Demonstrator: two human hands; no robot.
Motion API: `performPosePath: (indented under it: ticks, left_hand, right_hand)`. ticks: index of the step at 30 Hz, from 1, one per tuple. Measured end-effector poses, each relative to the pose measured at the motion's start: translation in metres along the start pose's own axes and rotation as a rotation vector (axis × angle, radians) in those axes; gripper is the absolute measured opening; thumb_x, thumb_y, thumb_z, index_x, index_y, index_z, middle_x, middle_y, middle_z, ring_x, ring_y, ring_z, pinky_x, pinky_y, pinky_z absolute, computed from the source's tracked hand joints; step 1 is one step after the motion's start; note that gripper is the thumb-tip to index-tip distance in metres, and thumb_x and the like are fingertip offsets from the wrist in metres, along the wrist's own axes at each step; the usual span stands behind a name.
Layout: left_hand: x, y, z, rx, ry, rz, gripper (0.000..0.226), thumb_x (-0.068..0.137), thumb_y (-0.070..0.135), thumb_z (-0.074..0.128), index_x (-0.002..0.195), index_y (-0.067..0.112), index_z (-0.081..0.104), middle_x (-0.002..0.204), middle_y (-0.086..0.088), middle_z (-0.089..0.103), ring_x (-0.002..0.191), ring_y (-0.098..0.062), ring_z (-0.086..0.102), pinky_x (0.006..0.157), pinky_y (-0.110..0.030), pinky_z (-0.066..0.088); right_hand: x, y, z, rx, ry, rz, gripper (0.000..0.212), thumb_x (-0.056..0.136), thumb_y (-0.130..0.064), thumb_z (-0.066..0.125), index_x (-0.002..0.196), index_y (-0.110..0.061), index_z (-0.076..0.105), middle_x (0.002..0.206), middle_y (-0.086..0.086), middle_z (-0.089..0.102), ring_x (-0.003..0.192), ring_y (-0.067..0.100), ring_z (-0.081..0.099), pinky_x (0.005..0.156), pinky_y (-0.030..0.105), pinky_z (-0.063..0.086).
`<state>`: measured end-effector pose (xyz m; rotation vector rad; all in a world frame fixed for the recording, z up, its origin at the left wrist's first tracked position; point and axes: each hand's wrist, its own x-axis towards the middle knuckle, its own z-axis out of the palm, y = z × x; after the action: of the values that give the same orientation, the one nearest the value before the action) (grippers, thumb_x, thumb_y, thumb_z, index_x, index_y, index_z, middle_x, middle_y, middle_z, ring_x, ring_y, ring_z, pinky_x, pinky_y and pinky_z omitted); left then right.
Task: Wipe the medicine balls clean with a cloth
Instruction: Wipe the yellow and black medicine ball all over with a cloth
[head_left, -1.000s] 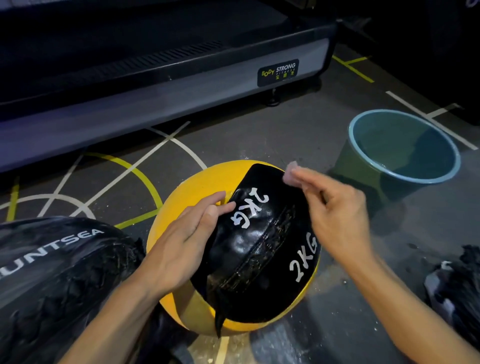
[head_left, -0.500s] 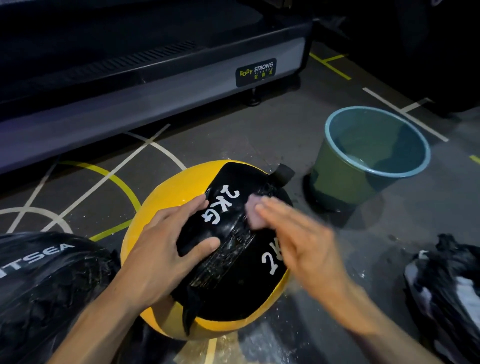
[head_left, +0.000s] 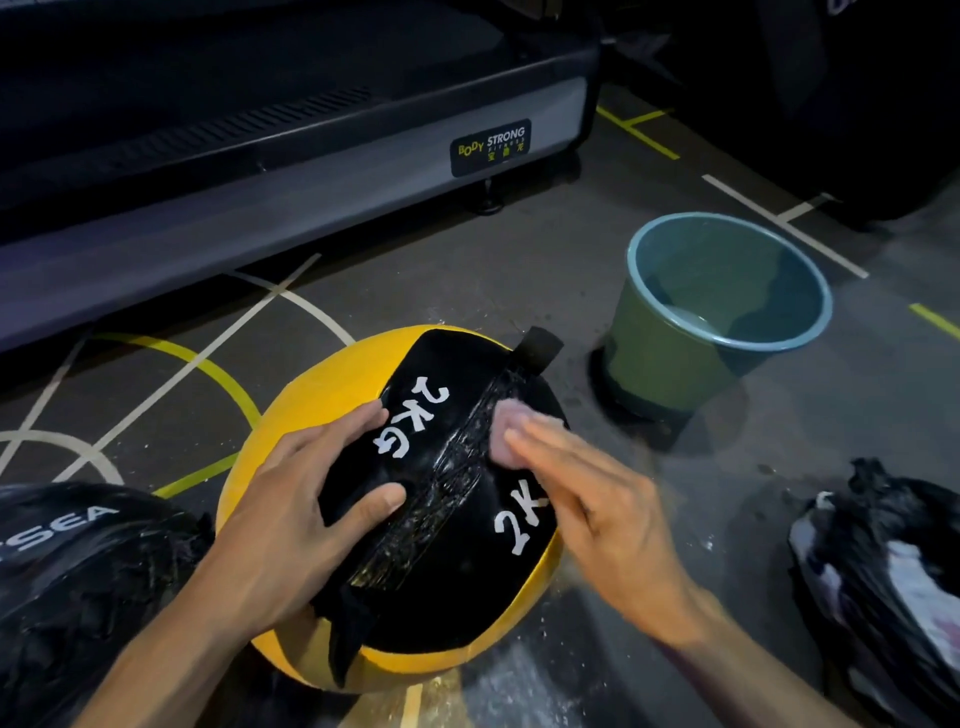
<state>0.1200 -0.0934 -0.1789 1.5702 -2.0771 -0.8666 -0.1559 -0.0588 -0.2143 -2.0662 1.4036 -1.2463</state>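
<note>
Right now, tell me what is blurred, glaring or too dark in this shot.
Head view: the right hand is motion-blurred over the pink cloth; the left hand is sharp. Glare streaks the yellow ball along its black panel's seam. The top right corner is too dark to read.

A yellow-and-black medicine ball (head_left: 415, 519) shows a glossy, leather-like skin, its black panel wet-shiny around a rough stitched seam (head_left: 447, 483) and printed with matt white "2KG" lettering. A small pale cloth (head_left: 506, 434) — soft and fuzzy — lies against that panel. Beside it, a smooth plastic bucket (head_left: 670, 358) with a pale blue rim; a crinkled, shiny black plastic bag (head_left: 883, 571); a second black ball (head_left: 78, 582) with a textured, worn surface — all on a matt, speckled floor (head_left: 493, 291).
</note>
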Motion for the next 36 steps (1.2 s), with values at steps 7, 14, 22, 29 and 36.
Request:
performPosePath:
  ticks: [7, 14, 22, 29, 36]
  left_hand:
    - [0.000, 0.004, 0.001, 0.010, -0.001, -0.015, 0.068, 0.083, 0.067, 0.056, 0.147, 0.064, 0.032, 0.136, 0.028, 0.041, 0.127, 0.005, 0.036, 0.110, -0.032, 0.035]
    - [0.027, -0.006, -0.005, 0.045, 0.004, 0.009, 0.069, 0.085, 0.066, 0.056, 0.150, 0.048, 0.041, 0.143, 0.021, 0.051, 0.137, -0.003, 0.036, 0.107, -0.030, 0.034]
    - [0.045, -0.005, -0.011, 0.031, -0.017, 0.017, 0.070, 0.085, 0.065, 0.056, 0.150, 0.042, 0.044, 0.138, 0.039, 0.048, 0.133, 0.001, 0.037, 0.104, -0.028, 0.032]
    - [0.054, -0.005, -0.015, 0.029, 0.004, 0.015, 0.068, 0.086, 0.061, 0.058, 0.149, 0.039, 0.047, 0.138, 0.035, 0.052, 0.131, 0.004, 0.038, 0.102, -0.023, 0.031]
    - [0.058, 0.011, -0.028, 0.126, 0.031, 0.062, 0.058, 0.090, 0.059, 0.059, 0.146, 0.044, 0.050, 0.141, 0.023, 0.057, 0.135, -0.008, 0.046, 0.109, -0.037, 0.039]
  right_hand:
    - [0.047, 0.085, -0.004, 0.272, 0.053, 0.680, 0.033, 0.098, -0.004, 0.063, 0.124, -0.022, 0.073, 0.118, -0.017, 0.073, 0.114, -0.004, 0.065, 0.110, 0.034, 0.049]
    - [-0.011, 0.019, 0.002, 0.340, 0.185, 0.582, 0.038, 0.101, 0.003, 0.056, 0.131, -0.017, 0.067, 0.128, -0.011, 0.069, 0.124, 0.009, 0.064, 0.112, 0.047, 0.047]
    - [-0.018, 0.001, 0.017, 0.128, 0.121, 0.175, 0.040, 0.099, 0.001, 0.060, 0.137, -0.012, 0.063, 0.141, -0.010, 0.060, 0.136, 0.012, 0.054, 0.116, 0.034, 0.041]
    - [0.015, 0.015, 0.008, 0.129, 0.265, 0.615, 0.034, 0.101, -0.016, 0.063, 0.128, -0.036, 0.069, 0.123, -0.025, 0.067, 0.109, -0.014, 0.063, 0.099, 0.018, 0.051]
    - [-0.009, -0.012, 0.024, 0.180, 0.182, 0.282, 0.043, 0.096, 0.009, 0.060, 0.135, -0.009, 0.063, 0.143, -0.006, 0.059, 0.138, 0.008, 0.051, 0.115, 0.030, 0.041]
